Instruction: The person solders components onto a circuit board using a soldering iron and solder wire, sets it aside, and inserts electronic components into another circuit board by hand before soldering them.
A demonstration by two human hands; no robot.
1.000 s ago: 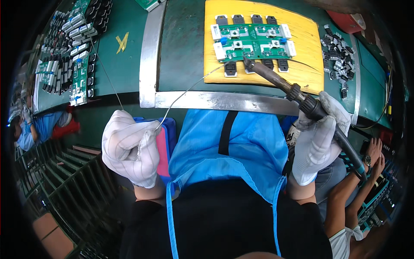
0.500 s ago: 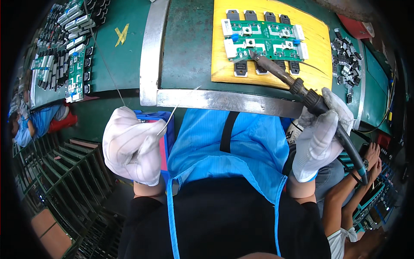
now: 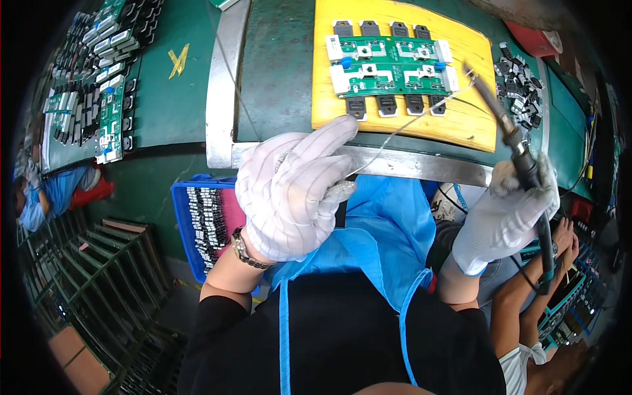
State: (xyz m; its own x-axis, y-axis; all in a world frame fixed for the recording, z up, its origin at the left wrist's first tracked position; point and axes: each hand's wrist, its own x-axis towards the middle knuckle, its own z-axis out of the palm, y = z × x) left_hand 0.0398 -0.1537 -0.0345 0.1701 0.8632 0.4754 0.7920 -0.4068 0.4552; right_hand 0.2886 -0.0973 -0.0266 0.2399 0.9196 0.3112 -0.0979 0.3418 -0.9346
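Note:
My left hand, in a white glove, pinches a thin solder wire at the bench's front edge. Its forefinger reaches toward the yellow board's near edge. The wire runs up to the right, its far end close to the tip of a soldering iron; whether they touch I cannot tell. My gloved right hand is closed round the iron's dark handle. The iron's tip is over the right side of the yellow board, clear of the green circuit boards. These have white end blocks, blue discs and black components along both long sides.
Loose black components lie at the right, beside a red container. More assembled boards stand at the left. A blue bin with small parts is below my left arm. A co-worker's arms are at the lower right.
My left hand has moved right and up toward the yellow board with the solder wire. The iron's tip has lifted off the circuit board and shifted right.

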